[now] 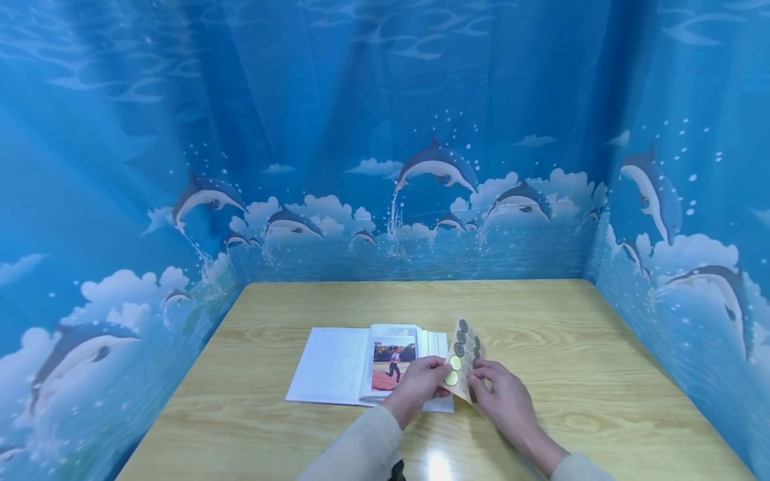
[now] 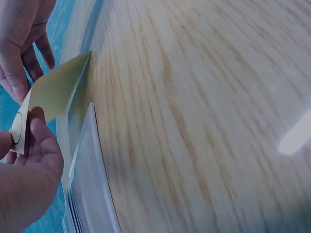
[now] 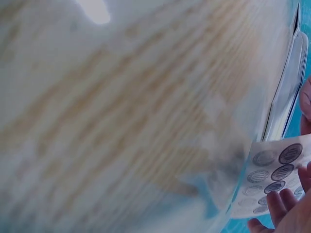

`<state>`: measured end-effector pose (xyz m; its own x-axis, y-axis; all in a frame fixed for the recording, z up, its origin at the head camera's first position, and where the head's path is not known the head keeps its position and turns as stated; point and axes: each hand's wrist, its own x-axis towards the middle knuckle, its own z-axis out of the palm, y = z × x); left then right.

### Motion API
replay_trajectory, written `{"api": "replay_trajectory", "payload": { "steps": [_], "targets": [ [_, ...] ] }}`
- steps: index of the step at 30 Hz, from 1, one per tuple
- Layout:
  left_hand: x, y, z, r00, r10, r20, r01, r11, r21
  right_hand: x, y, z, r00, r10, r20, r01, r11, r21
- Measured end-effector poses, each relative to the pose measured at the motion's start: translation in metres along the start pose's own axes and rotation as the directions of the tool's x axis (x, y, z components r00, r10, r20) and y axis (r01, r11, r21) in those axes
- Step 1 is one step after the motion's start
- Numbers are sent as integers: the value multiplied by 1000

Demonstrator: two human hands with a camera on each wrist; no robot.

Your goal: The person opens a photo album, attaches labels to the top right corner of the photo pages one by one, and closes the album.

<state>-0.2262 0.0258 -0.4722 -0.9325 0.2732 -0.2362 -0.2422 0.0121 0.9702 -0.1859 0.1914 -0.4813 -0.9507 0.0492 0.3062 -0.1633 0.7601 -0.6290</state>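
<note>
A sheet of round stickers (image 1: 466,347) stands tilted above the right edge of an open white photo album (image 1: 333,364). Some stickers look dark, others gold, and in the right wrist view ringed discs fill the sheet (image 3: 265,175). My left hand (image 1: 416,387) pinches the sheet's near left edge between thumb and fingers. At its right side, my right hand (image 1: 505,401) has thumb and fingertips closed on the sheet; whether a single sticker is lifted there is hidden. The sheet's plain back (image 2: 58,87) faces the left wrist camera.
A clear-sleeved page of the album holds a photo (image 1: 394,364) of a runner. The album lies on a wood-grain table (image 1: 259,427). Blue dolphin-print curtains (image 1: 337,100) hang behind and at both sides of the table.
</note>
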Motion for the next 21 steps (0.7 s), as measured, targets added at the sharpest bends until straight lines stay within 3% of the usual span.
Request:
{"api": "replay_trajectory", "payload": {
  "steps": [11,21],
  "targets": [
    [-2,-1,-1,993,21,119,-19,1000,-12,0,2,3,1000,-19,25,19,1000,12],
    [-3,2,-3,996,25,88,-22,999,-31,7,-3,0,997,-70,-36,70,997,16]
  ]
}}
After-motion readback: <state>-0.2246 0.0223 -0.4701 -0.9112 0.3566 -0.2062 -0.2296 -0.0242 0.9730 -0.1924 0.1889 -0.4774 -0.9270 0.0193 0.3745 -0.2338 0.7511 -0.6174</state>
